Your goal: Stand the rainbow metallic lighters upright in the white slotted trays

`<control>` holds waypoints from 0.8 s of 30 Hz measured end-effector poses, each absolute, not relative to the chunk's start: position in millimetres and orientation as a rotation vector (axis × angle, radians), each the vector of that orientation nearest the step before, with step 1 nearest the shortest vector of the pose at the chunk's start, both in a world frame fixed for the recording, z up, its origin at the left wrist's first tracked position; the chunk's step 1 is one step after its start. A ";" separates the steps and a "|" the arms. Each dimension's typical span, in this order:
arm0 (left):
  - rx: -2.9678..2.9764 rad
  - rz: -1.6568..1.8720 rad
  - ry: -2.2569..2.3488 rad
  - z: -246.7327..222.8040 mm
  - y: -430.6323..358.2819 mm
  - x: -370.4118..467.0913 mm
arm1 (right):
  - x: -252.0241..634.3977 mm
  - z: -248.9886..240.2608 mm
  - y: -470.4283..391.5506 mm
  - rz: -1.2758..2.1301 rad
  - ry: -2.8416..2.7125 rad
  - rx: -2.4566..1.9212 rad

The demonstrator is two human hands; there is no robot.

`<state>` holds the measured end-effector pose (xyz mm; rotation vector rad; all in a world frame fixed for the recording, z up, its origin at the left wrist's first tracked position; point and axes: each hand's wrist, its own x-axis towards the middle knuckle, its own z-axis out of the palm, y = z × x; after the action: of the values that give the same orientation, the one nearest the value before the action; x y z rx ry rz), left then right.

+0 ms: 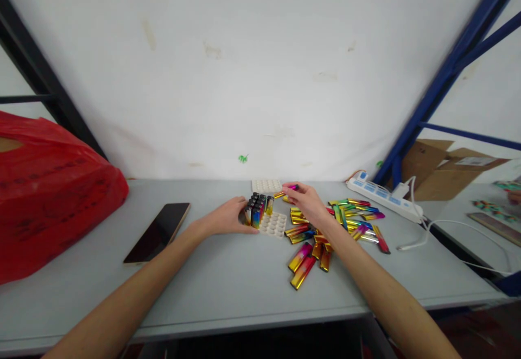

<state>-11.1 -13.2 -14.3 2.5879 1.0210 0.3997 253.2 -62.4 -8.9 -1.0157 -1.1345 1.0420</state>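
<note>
Several lighters (256,216) with black tops stand upright in rows on the left part of a pale tray with round pockets (273,224). My left hand (230,216) curls around the left side of this group, thumb along the front and fingers behind, holding the tray with its lighters. In a pinch, my right hand (305,199) has a yellow-and-purple lighter (280,194), tilted almost level, above and right of the tray. Beneath and around my right wrist lies a loose pile of shiny multicoloured lighters (302,272).
Against the wall lies a second pale pocketed tray (266,186). A phone (158,233) and a red plastic bag (52,196) are on the left. To the right are a white power strip (385,199) with cables, a blue metal frame (439,82) and a cardboard box (448,171).
</note>
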 end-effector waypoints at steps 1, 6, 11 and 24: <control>2.589 0.401 1.012 -14.5 -13.0 -11.2 | 249.4 -7.5 -64.2 1.085 -1.107 -0.989; 2.606 0.416 0.992 -18.0 -10.6 -11.7 | 239.6 3.9 -72.3 1.146 -1.068 -0.932; 2.612 0.417 1.016 -19.2 -9.7 -11.7 | 239.6 10.4 -77.7 1.191 -1.058 -0.899; 2.580 0.409 0.971 -16.5 -10.7 -11.8 | 243.3 3.3 -74.2 1.016 -1.404 -1.010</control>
<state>-11.8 -10.7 -16.5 2.5798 0.9707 0.4089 243.3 -74.2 3.3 -1.0104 -1.4039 1.0163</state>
